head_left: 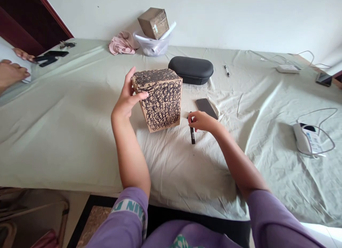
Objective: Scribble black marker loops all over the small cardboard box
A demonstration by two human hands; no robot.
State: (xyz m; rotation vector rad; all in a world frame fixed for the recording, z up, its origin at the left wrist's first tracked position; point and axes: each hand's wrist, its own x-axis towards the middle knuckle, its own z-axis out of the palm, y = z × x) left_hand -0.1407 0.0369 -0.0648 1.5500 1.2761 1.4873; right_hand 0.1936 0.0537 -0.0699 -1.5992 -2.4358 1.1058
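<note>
A cardboard box covered in looping black scribbles stands in the middle of the cloth-covered table. My left hand grips its upper left edge, thumb across the front face and fingers behind. Just right of the box, my right hand pinches a black marker by its upper end. The marker points down toward the cloth; I cannot tell whether it touches. Close behind that hand lies a dark smartphone. A black hard case sits behind the box.
Along the wall are a pink cloth and a plastic tub topped by a brown carton. A pen lies farther back. White corded devices sit right. Another person's hands rest on paper at far left.
</note>
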